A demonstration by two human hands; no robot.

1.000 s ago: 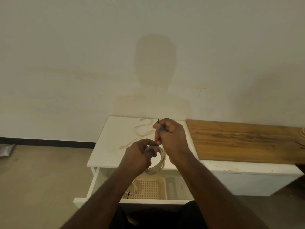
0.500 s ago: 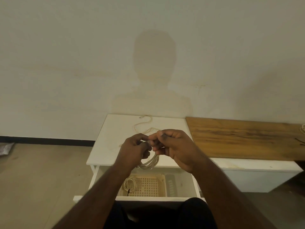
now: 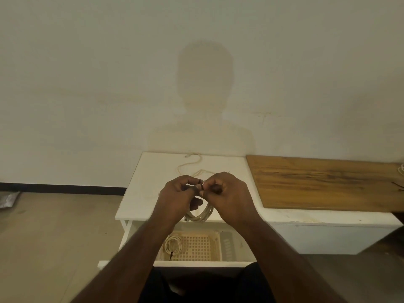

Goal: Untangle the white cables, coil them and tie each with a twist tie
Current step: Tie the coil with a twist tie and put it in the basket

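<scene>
Hands, left (image 3: 177, 194) and right (image 3: 229, 193), pinch coiled cable (image 3: 202, 214) above open drawer (image 3: 196, 262).

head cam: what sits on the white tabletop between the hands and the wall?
A loose white cable lies uncoiled on the white tabletop, beyond both hands, in the head view.

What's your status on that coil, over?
Both hands, left and right, pinching twist tie at top of coiled cable. Loose cable waits on white table. Nothing blocking.
</scene>
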